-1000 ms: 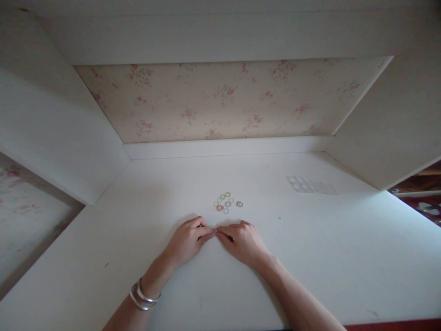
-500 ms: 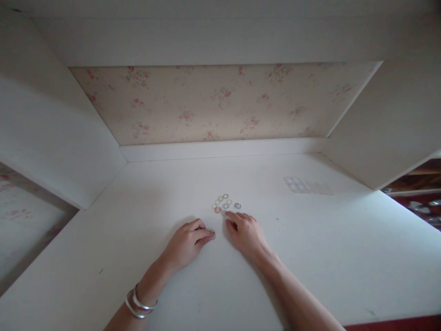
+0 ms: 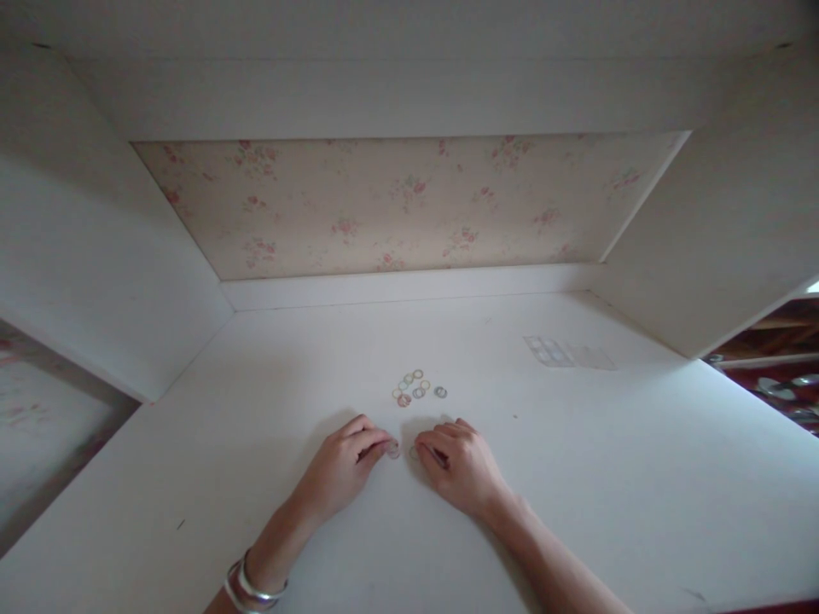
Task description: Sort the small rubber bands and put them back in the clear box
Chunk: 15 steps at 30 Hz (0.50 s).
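Several small thin rings (image 3: 419, 393), gold, silver and copper-coloured, lie in a loose cluster on the white tabletop (image 3: 294, 358). My left hand (image 3: 349, 456), with silver bangles (image 3: 252, 588) on its wrist, pinches a small ring (image 3: 393, 449) between thumb and fingertips, nearer to me than the cluster. Just to its right, my right hand (image 3: 457, 460) is closed in a pinch on another thin ring (image 3: 413, 453), whose edge shows left of the fingertips. A narrow gap separates the two held rings.
A clear plastic packet (image 3: 566, 352) lies at the back right. White side panels (image 3: 678, 247) and a wall with floral paper (image 3: 409, 205) enclose the tabletop. A short dark mark or thread (image 3: 181, 524) is at the left; shiny items (image 3: 777, 390) show beyond the right edge.
My right hand has drawn back from the cluster toward me, bringing a ring beside my left hand. My left hand keeps its pinch. The view has tilted slightly upward.
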{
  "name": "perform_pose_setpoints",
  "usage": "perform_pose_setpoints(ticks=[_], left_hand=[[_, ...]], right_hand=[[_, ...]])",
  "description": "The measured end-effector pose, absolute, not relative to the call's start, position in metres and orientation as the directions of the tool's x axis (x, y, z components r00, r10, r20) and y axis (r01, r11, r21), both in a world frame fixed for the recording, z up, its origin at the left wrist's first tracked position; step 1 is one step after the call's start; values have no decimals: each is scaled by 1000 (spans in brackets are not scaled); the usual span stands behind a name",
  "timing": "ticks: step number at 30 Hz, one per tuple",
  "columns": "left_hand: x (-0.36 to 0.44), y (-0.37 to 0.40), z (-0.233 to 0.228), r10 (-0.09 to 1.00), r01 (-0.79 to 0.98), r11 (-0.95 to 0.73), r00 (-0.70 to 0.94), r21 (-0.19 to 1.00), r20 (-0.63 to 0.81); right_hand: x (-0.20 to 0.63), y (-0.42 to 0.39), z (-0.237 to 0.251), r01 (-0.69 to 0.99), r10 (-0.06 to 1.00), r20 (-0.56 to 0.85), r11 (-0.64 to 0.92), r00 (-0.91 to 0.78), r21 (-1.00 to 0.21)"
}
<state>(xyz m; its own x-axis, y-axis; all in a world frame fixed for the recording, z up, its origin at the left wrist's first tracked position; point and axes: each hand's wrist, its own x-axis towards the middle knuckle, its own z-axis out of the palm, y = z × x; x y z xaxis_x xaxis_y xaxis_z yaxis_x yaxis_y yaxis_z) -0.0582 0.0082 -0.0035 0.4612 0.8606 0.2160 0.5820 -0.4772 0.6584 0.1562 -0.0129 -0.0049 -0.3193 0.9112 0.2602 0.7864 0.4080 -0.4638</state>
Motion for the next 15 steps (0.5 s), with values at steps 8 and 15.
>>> perform_pose_setpoints(ticks=[8,15], left_hand=[[-59,9,-2,877,618,-466,417,633,238],[-59,8,-1,871,623,-480,418,617,257]], right_hand=[[177,10,-8,897,978,171,-35,122,-441],[179,17,-6,945,986,120,-68,112,-320]])
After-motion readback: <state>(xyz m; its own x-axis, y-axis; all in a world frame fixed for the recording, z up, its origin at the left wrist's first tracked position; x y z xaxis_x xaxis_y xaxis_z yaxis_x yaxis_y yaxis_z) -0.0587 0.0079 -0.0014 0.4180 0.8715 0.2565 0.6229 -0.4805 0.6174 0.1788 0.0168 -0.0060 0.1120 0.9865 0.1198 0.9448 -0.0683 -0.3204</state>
